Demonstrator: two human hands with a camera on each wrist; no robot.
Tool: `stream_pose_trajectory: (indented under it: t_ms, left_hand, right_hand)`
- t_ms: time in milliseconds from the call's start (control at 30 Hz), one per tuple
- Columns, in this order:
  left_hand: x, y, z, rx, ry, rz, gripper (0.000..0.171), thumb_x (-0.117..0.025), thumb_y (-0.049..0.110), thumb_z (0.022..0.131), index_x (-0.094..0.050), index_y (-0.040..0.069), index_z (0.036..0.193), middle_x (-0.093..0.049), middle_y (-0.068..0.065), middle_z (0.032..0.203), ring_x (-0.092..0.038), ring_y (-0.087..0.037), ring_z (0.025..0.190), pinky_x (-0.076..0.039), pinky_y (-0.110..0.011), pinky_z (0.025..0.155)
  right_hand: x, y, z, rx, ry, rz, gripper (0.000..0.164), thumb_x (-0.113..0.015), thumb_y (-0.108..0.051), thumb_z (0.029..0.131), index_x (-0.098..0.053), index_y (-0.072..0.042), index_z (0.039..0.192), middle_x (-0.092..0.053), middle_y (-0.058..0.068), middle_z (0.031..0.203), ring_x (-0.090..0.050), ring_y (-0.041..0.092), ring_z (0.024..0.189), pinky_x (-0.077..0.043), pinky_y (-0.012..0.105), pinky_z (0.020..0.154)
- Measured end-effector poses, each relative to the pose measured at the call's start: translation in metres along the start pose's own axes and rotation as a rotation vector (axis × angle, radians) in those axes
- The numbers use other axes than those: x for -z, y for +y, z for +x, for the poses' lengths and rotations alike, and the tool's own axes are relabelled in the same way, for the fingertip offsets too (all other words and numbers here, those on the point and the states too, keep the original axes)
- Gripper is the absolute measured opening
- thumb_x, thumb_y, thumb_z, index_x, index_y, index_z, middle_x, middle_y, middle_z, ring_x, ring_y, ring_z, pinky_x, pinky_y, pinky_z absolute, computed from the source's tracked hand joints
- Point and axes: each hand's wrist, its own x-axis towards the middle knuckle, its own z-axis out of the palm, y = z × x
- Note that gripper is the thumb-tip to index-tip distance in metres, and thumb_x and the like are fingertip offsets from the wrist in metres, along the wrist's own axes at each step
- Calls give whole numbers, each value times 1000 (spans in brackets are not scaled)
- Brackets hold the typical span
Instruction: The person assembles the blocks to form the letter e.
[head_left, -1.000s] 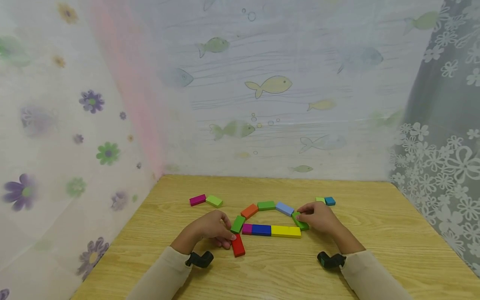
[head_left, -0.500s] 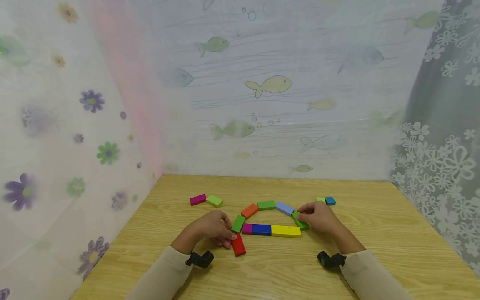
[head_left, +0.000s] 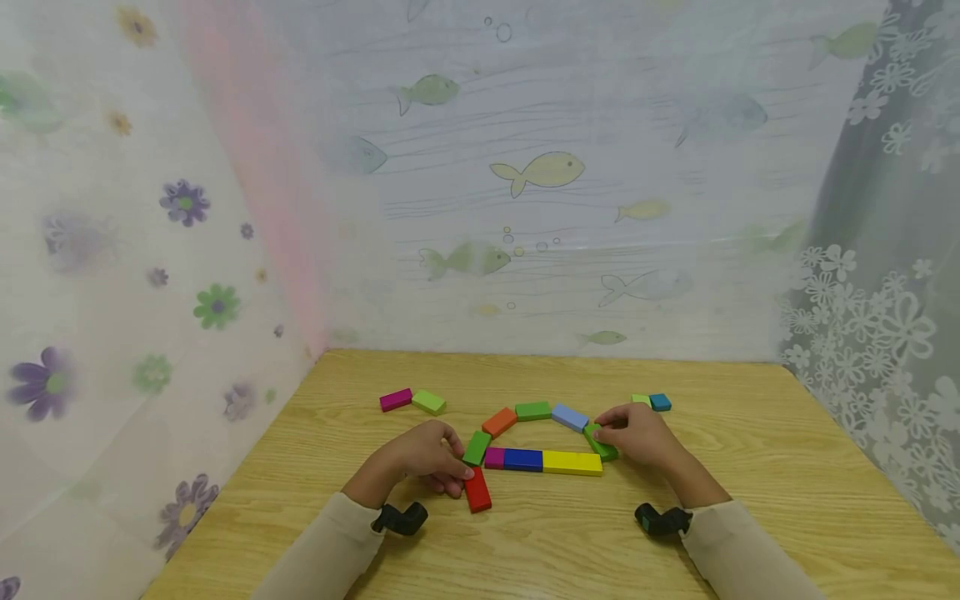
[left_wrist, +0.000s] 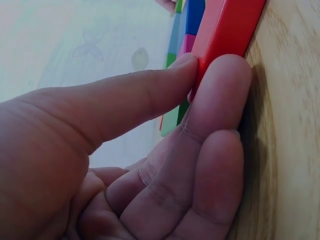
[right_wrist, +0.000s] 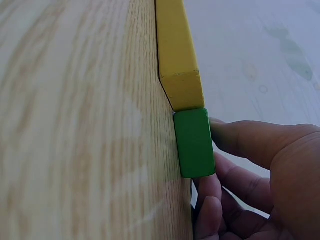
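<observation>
Thumb and fingers of my left hand (head_left: 427, 457) pinch the far end of a red block (head_left: 477, 492) lying slanted on the table. Just beyond it, a green block (head_left: 477, 447) begins an arch that continues with an orange block (head_left: 499, 422), another green block and a light blue block (head_left: 570, 417). At the arch's right end, my right hand (head_left: 637, 432) pinches a green block (right_wrist: 194, 143) by its sides. A straight row of magenta, blue (head_left: 523, 459) and yellow blocks (head_left: 572, 462) spans the arch's base; the yellow end meets the held green block in the right wrist view.
On the wooden table (head_left: 555, 550), a magenta block (head_left: 396, 400) and a lime block (head_left: 429, 402) lie at the back left. Behind my right hand are another lime block (head_left: 640, 400) and a teal block (head_left: 660, 402). Patterned curtains hang around the back and sides.
The red block and the green block beyond it have shifted very slightly right and away from me. My right hand keeps its place on its green block.
</observation>
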Motion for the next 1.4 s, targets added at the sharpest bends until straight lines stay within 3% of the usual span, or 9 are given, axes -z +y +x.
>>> stream_pose_trajectory:
  t_ms: [1400]
  left_hand:
    - [2,4,-1,6,-49,4,38,-81,17,89,-57,0,113,-77,-14,78,-76,-22,68,-63,-36,65]
  right_hand:
    - [1,0,1,10,-1,-2,33,-75,-26,95,-74,-3,119,-72,8,111,-66,20,97,-57,35,78]
